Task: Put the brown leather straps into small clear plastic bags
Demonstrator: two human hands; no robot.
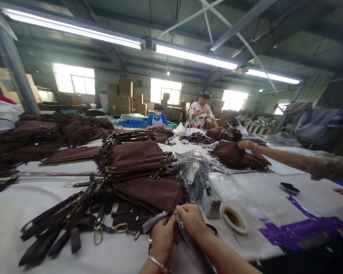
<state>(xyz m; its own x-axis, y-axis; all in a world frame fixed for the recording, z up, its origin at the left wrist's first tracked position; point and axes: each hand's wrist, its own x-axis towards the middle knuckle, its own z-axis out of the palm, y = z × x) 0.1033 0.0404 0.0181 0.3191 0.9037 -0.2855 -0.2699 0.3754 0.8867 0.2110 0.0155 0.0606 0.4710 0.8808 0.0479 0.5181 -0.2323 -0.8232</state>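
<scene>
Left hand: nearest the head camera, at bottom centre, a bracelet on its wrist; thumb and fingers pinched at the near corner of a brown bag, the small part between them hidden.
Right hand: just beside the left at the same corner, fingers curled closed around the upper end of a dark strap that runs down toward the camera.
Brown bag: lying on the white-covered table, directly in front of both hands, against the foot of a bag stack.
Loose straps: fanned out left of the hands, with metal clips at some ends.
Bubble wrap: crumpled, just right of the stack.
Clear box: beyond the right hand, next to a white dish with something brown inside.
Purple packet: farther right, near the table's edge.
Co-worker's hand: reaching in from the right, touching another heap of bags.
Fringed pile: far left on the table.
Across the table: a person in blue and another in a patterned top.
</scene>
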